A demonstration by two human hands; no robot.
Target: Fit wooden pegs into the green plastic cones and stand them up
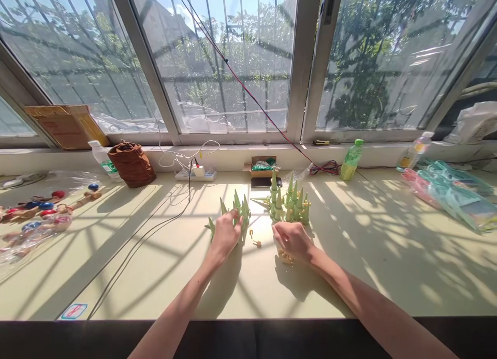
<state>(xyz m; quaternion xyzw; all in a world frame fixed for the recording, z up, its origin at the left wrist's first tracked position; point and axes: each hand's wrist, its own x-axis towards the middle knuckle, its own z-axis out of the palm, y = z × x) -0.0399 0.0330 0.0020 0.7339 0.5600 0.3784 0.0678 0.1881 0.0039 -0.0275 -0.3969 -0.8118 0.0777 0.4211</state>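
My left hand (225,234) reaches into a cluster of pointed green cones (245,210) standing on the table. Its thumb and fingers are closed on one of them, though the hand partly hides it. Close in front of a second group of green cones (298,206), some with small tan pieces on their sides, is my right hand (294,238). Its fingers are curled together, and whatever they hold is hidden. Small tan wooden pieces (287,257) lie just below the right hand. Between the hands are a few more loose tan bits (257,243).
Behind the cones stand a small open carton (264,162) and a dark flat phone-like object (266,182). Black cables (155,227) run across the table at left from a power strip (196,175). A green bottle (351,161) and plastic packs (446,188) are at right; a brown bag (132,164) is at left.
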